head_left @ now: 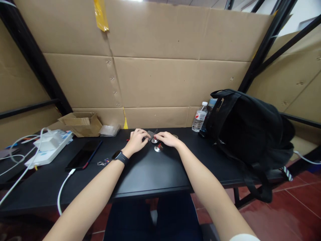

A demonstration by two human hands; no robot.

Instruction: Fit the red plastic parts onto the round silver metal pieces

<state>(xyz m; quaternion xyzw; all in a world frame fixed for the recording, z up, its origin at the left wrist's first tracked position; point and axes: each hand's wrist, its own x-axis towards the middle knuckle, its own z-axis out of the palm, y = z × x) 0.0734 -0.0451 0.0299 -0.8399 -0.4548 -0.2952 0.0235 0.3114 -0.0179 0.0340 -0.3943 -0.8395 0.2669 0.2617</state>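
At desk centre we see left hand (136,141) and right hand (167,138) pinching a small grey piece (150,135) | silver discs (158,148) just below (tiny, unclear) | backpack (248,130) right

Even, fairly bright indoor light falls from above; a white strip of it clips the top edge over the tan corrugated cardboard wall (160,67). The matte black rectangular tabletop (150,174) shows soft, pale sheen and only faint shadows under the forearms. The bulky black fabric backpack (250,134) swallows detail in its folds. Wide-angle distortion bows the black metal frame bars (265,47) at both sides. Focus is sharp at centre, softer toward the corners, and the small parts at the fingertips are too tiny to resolve.
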